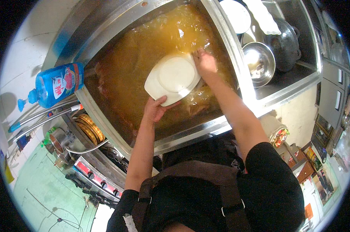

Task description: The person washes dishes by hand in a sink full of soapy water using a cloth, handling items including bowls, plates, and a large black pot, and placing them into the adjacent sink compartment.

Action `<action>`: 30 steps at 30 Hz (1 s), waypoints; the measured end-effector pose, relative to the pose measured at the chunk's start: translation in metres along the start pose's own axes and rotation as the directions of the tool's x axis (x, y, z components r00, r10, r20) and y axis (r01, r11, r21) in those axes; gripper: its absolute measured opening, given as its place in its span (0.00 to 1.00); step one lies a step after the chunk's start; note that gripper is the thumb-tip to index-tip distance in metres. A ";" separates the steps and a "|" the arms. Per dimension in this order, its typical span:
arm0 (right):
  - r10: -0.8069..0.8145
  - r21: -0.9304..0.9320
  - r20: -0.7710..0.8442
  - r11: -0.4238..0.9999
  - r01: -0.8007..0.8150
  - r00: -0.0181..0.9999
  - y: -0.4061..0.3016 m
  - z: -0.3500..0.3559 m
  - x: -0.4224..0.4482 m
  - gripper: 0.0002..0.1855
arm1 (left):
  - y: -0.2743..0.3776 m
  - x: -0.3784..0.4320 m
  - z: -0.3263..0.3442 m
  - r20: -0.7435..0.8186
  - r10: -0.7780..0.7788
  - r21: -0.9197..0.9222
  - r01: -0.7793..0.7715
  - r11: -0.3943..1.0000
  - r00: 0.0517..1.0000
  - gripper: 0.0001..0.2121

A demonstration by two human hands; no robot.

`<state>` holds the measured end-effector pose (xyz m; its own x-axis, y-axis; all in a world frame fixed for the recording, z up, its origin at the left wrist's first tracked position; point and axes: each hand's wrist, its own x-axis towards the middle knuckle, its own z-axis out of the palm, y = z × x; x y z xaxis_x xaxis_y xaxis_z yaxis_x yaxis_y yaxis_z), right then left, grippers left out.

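Observation:
A white oval dish [176, 75] is held over the murky brown water in a stainless steel sink basin [98, 124]. My left hand [157, 108] grips its lower left rim, thumb on top and fingers underneath. At the dish's upper right edge is my right hand [204, 61], somewhat blurred; its fingertips are at the rim, and whether they grip it I cannot tell. Bright ripples show on the water beyond and beside the dish. What lies under the surface is mostly hidden.
A blue dish-soap pump bottle [60, 84] lies at the basin's left rim. The right-hand basin holds a steel bowl [258, 64], a white plate [235, 16] and a dark pot [282, 45]. Lower left are patterned plates [89, 129] and a gas stove [98, 178].

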<state>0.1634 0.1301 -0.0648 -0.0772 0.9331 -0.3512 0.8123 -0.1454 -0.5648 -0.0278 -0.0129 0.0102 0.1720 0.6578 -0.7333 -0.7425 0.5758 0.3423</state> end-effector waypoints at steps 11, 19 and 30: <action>-0.491 0.463 -0.094 0.749 0.474 0.866 -0.110 -0.001 -0.146 0.13 | -0.029 -0.014 0.000 -0.393 0.051 0.041 -0.038 0.998 0.918 0.20; -0.472 0.068 -0.238 0.864 0.499 0.849 -0.064 0.032 -0.065 0.16 | 0.001 -0.052 0.036 -0.241 0.326 0.478 -0.180 0.859 0.914 0.21; -0.116 0.775 0.550 0.440 -0.454 0.827 -0.045 -0.130 -0.047 0.24 | 0.041 -0.086 0.071 -0.085 0.394 0.284 -0.357 0.890 0.915 0.24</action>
<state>0.2054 0.1353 0.0738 -0.4760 0.6077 -0.6357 -0.0554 -0.7422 -0.6679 -0.0272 -0.0115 0.1285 -0.1904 0.7875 -0.5861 -0.5386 0.4154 0.7331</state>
